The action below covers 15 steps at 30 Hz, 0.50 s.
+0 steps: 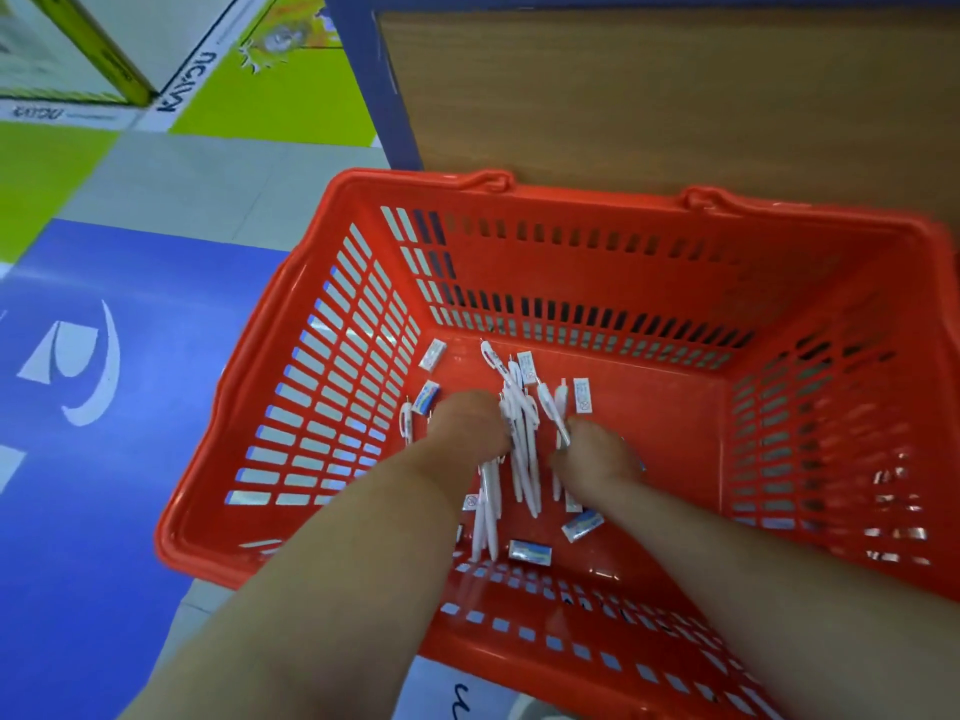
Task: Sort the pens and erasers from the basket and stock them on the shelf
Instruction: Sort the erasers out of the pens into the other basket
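The pens (523, 459) lie in a loose white heap on the floor of the basket (363, 185), mostly pointing near to far, in its left half. Erasers (432, 354) are scattered round them: some white-wrapped ones toward the far wall, one blue-printed one at the left beside a stray pen, more at the near edge.

I see both forearms reaching down into the basket from the near side. The left hand (467, 423) sits on the left edge of the heap, knuckles up and fingers curled under – I cannot tell whether it holds anything, since the fingertips are hidden. The right hand (597, 454) is just right of the heap, fingers bent, and seems to pinch the near end of one pen (560, 410) that sticks up toward the far side; blur leaves the grip soft.

The basket is red, slotted on all walls, its handles folded down along the far rim. Behind it stands a wood panel (675, 96) with a blue frame. To the left the floor (104, 459) is blue with a white logo – farther off it turns green and grey, with boxes (67, 44) in the far left corner.
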Each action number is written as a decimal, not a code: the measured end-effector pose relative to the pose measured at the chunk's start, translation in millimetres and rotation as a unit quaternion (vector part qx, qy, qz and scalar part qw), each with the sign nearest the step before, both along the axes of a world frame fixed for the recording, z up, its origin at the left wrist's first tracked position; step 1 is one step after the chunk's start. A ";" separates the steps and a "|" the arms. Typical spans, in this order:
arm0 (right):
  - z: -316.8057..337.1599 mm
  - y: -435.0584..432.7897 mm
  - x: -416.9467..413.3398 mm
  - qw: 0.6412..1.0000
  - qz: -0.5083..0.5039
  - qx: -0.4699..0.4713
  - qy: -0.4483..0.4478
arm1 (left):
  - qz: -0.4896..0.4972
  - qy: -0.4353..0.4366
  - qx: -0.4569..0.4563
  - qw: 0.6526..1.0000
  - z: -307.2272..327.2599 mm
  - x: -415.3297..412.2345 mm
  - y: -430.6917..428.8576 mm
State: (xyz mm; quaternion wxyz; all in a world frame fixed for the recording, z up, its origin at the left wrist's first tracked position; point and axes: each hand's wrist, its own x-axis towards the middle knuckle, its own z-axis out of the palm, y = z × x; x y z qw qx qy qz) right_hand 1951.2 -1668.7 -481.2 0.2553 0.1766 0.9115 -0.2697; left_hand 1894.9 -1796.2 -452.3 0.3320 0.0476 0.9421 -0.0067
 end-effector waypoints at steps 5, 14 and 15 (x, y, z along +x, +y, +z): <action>4.9 -1.6 4.3 0.999 0.023 0.026 -0.012 | 0.067 -0.035 0.050 0.996 4.9 -0.9 1.6; 26.1 24.7 -1.7 0.995 -0.001 -0.083 -0.048 | 0.110 -0.057 0.145 0.982 30.0 -20.8 -30.5; 34.4 26.4 -4.8 0.994 -0.001 -0.106 -0.042 | 0.252 -0.072 0.237 0.936 41.3 -24.6 -27.7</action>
